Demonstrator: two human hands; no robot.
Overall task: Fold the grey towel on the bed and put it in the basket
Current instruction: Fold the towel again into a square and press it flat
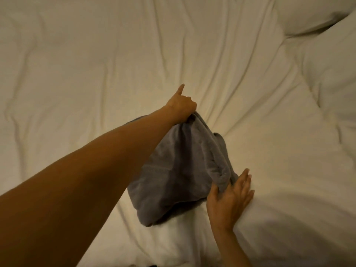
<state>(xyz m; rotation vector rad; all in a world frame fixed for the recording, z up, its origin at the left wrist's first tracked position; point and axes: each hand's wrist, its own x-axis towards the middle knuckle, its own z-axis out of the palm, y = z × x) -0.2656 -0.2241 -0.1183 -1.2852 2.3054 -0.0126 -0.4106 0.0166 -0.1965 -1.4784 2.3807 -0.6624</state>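
Note:
The grey towel [179, 170] is bunched and partly lifted above the white bed [96, 64]. My left hand [181, 106], arm stretched forward, is shut on the towel's far top edge, with the index finger pointing out. My right hand [229, 197] pinches the towel's near right corner between thumb and fingers, the fingers spread flat against the bedding. The towel hangs slack between both hands, and its lower left end rests on the bed. No basket is in view.
Wrinkled white bedding fills the whole view. A white pillow [312, 14] lies at the top right, with a thick duvet fold [331, 83] below it on the right.

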